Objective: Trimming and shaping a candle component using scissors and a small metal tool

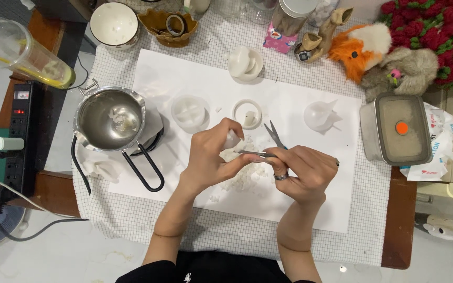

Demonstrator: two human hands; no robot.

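Observation:
My left hand (213,154) grips a small white waxy lump (232,140) over the middle of a white sheet (310,199). My right hand (302,170), with a ring on one finger, holds small scissors (271,137); the blades are spread, one pointing up and one lying against the lump. White crumbs and flakes (239,181) lie in a pile on the sheet under both hands.
A steel melting pot (110,119) with black wire handle stands left on the checked cloth (132,215). White moulds (189,111), a white ring (247,112) and a clear funnel-like piece (322,115) lie behind my hands. A lidded steel box (397,130) sits right; a power strip (19,136) far left.

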